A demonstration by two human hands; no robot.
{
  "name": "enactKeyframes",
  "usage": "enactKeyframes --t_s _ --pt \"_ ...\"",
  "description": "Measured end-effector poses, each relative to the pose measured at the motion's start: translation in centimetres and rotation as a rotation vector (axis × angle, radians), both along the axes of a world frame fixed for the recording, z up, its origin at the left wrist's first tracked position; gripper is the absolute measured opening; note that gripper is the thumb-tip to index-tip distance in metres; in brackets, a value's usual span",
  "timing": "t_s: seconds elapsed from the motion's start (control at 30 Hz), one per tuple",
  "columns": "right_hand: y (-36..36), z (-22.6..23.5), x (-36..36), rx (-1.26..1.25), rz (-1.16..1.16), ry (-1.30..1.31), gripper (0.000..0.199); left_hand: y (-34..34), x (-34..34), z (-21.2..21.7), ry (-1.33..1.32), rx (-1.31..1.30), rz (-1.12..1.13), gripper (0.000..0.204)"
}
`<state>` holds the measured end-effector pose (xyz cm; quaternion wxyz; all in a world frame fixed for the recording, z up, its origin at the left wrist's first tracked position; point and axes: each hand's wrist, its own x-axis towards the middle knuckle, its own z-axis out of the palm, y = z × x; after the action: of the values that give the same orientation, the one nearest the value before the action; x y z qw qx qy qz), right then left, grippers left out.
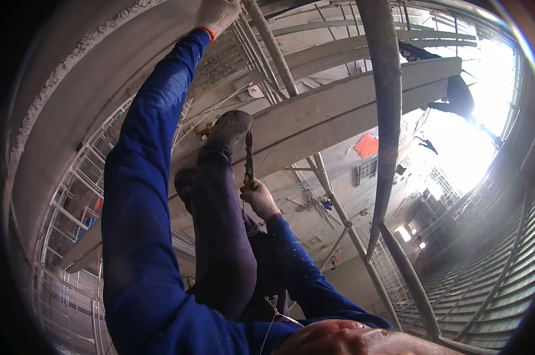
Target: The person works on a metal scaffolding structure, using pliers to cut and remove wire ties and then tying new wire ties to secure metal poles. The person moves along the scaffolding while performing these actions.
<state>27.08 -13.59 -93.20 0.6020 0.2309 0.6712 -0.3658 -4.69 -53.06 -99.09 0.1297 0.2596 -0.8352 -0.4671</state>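
My left hand (218, 16), in a pale knit glove with a red-orange cuff, reaches far up to the top edge beside a metal pole (269, 42). Its fingers are mostly cut off by the picture's edge, so its grip does not show. Lower down, near my leg, my right hand (260, 200) wears a matching glove. It is closed around a narrow dark tool with a yellowish handle (249, 160); the tool points upward beside my grey clog (230, 127), and its exact kind is unclear.
Under my feet runs a long grey plank (338, 106). A thick scaffold pole (385, 118) crosses on the right, with thinner poles (344, 222) below. Far down lies the floor with a red-orange sheet (367, 146). A rough-edged grey wall (72, 106) stands left.
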Motion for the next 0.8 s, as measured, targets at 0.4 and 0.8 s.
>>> enactKeyframes --t_s 0.4,0.8 --pt "0.1 0.1 -0.4 -0.011 -0.087 -0.07 0.025 2.5 -3.7 -2.3 0.228 1.449 0.082 0.026" --pt "0.3 0.8 -2.0 0.032 -0.001 -0.134 0.038 0.8 -4.5 -2.3 0.087 1.079 0.023 0.012"
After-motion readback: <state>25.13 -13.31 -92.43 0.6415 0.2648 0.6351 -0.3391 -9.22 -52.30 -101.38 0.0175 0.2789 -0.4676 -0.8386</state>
